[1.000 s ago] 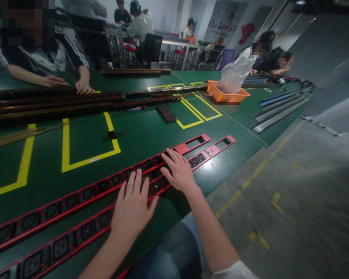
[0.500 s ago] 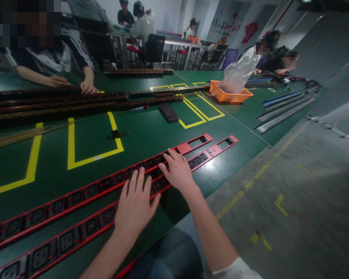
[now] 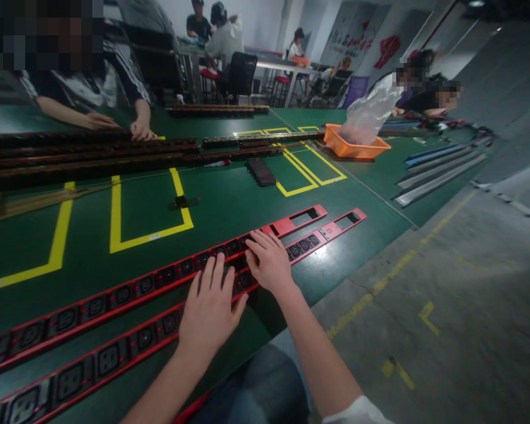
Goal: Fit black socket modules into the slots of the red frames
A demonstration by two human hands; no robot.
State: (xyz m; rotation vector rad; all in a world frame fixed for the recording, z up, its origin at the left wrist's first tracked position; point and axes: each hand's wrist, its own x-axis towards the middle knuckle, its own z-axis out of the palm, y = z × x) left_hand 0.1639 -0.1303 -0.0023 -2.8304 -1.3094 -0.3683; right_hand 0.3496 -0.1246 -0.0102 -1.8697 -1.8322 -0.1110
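Two long red power strips with rows of black sockets lie side by side at a slant before me. My left hand (image 3: 209, 306) is palm down across the near power strip (image 3: 109, 358), its fingers apart and its fingertips at the edge of the far power strip (image 3: 122, 294). My right hand (image 3: 270, 262) rests farther along, over both strips, with fingers stretched toward the far one and loosely bent. Neither hand grips anything visible. The sockets under both palms are hidden.
Dark metal strips (image 3: 159, 147) lie across the green table (image 3: 229, 200), with a co-worker's hands (image 3: 142, 128) beyond. An orange bin (image 3: 357, 150) holds a clear plastic bag. Grey and blue bars (image 3: 441, 179) lie at right. Yellow tape (image 3: 188, 215) marks rectangles.
The view has shifted slightly, so the strips and table appear a little farther right. My right hand sits slightly farther left along the strips, its fingers a bit closer together. My left hand looks nearly unchanged.
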